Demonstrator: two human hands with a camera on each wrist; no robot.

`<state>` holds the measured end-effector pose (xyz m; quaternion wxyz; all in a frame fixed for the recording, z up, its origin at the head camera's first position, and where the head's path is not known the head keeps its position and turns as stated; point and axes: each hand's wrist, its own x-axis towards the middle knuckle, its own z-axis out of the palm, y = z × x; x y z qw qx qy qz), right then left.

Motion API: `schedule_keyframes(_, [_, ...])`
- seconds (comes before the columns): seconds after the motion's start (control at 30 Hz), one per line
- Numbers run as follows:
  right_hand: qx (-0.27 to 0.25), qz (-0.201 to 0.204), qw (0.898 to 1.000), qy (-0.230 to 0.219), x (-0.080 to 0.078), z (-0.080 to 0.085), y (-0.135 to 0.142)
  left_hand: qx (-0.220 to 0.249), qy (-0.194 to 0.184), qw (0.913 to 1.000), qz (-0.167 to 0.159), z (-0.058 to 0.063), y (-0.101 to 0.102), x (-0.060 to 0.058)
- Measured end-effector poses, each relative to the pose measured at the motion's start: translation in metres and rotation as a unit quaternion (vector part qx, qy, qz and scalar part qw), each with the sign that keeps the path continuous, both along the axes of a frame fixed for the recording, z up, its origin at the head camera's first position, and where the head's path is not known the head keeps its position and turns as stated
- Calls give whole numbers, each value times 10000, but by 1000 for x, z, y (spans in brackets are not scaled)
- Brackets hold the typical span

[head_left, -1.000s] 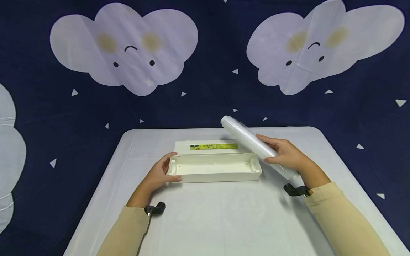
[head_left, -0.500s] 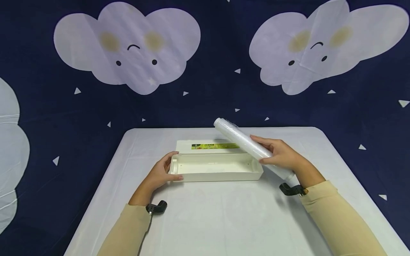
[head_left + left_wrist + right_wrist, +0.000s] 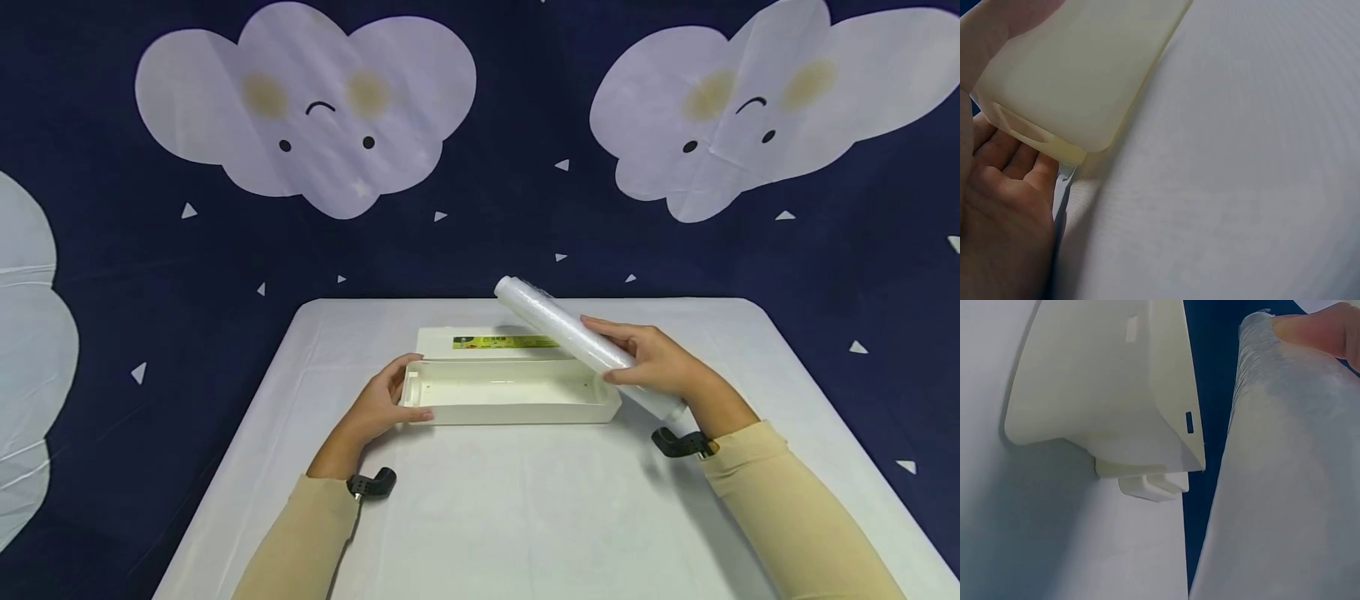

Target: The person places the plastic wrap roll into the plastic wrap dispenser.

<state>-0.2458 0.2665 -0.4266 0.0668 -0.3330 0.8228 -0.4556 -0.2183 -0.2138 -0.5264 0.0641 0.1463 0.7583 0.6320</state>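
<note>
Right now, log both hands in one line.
left hand: grips white box, left end | right hand: holds film roll, tilted, outside box | lid: open

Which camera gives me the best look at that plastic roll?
The head view: it shows the plastic roll from end to end, tilted, though the right hand covers part. The right wrist view shows a closer piece, cut off by the frame; the left wrist view shows none of it.

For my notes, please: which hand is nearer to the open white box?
Left. The left hand grips the box at its left end; the right hand, holding a roll, is apart, near the other end.
</note>
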Motion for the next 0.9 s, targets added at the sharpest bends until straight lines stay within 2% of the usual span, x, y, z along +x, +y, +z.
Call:
schedule_keyframes(0.33, [-67,187,9997,-140,-2,3,-10,5,-51,9999,90,-3,0,0])
schedule_keyframes(0.9, [10,424,9989,-201,-5,6,-23,-42,-55,10000,52,-1,-1,0])
